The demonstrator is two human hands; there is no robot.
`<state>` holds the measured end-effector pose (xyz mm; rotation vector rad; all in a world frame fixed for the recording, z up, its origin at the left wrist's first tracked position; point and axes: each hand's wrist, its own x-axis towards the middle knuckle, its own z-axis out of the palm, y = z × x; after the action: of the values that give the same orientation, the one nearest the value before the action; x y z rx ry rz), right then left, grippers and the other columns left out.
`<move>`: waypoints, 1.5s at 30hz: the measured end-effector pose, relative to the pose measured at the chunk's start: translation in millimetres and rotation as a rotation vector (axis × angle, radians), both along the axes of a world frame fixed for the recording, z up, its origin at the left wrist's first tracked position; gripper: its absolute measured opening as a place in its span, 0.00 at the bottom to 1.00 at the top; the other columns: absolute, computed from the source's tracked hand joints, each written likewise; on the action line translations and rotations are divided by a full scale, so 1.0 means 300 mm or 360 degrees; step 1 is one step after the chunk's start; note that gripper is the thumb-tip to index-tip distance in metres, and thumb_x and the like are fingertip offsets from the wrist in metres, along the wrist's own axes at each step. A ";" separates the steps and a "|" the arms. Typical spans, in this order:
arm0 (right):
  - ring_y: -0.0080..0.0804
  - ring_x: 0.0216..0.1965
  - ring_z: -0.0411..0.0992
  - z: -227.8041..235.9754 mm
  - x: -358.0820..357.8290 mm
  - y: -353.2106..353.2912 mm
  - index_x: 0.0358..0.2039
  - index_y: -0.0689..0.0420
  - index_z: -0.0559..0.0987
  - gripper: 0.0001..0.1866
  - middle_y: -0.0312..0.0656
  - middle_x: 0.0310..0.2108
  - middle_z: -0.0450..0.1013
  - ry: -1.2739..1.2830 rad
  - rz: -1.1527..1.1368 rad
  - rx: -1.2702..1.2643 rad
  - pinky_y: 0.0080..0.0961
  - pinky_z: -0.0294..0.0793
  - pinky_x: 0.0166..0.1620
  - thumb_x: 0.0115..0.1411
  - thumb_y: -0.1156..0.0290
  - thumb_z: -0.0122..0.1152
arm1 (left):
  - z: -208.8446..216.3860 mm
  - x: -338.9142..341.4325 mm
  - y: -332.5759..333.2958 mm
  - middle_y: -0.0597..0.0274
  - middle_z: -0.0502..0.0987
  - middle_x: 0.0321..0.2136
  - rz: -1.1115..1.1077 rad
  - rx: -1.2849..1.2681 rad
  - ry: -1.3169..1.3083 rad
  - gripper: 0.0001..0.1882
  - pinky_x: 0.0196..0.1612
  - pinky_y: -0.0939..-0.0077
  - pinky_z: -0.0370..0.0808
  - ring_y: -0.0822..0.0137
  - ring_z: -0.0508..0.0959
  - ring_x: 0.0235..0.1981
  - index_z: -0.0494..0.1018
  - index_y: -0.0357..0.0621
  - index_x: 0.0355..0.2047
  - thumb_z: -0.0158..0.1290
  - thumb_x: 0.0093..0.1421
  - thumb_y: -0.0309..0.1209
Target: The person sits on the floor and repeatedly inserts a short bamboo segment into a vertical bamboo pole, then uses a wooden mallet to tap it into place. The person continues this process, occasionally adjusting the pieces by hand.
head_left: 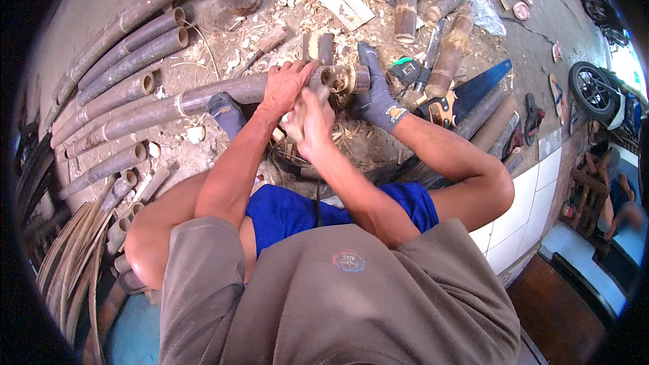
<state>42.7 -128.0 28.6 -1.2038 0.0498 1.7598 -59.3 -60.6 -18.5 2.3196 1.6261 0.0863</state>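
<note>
A long brown bamboo pole [220, 94] lies across in front of me, with rough openings cut near its right end. My left hand [287, 88] is closed over the pole beside these openings. Whether a tool is also under its fingers is hidden. Just right of it, my right hand [316, 125] is closed around a pale wooden piece [295, 124], smeared by motion, so its kind does not show. My grey-socked right foot [382, 91] presses against the pole's right end. The other socked foot [227, 113] is beside the pole on the left.
Several bamboo poles [135, 51] lie at the left, near bundled strips [71, 257]. A handsaw [473, 94], a tape measure [405, 71] and more bamboo [451, 54] are at the right. A wooden-handled tool [270, 42] rests among shavings. A motorcycle wheel [595, 89] stands far right.
</note>
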 end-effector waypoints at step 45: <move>0.25 0.21 0.73 0.114 0.512 -0.234 0.46 0.56 0.75 0.14 0.34 0.25 0.72 -0.0895 0.0808 0.0192 0.27 0.75 0.23 0.68 0.61 0.64 | -0.020 -0.304 0.134 0.42 0.79 0.47 -0.0027 -0.0865 -0.0027 0.59 0.56 0.55 0.78 0.42 0.81 0.50 0.62 0.47 0.67 0.72 0.40 0.62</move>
<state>196.5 -198.2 62.9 -1.6772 -0.7378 1.7360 -150.4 -20.5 -24.6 1.9052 1.4012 -0.3018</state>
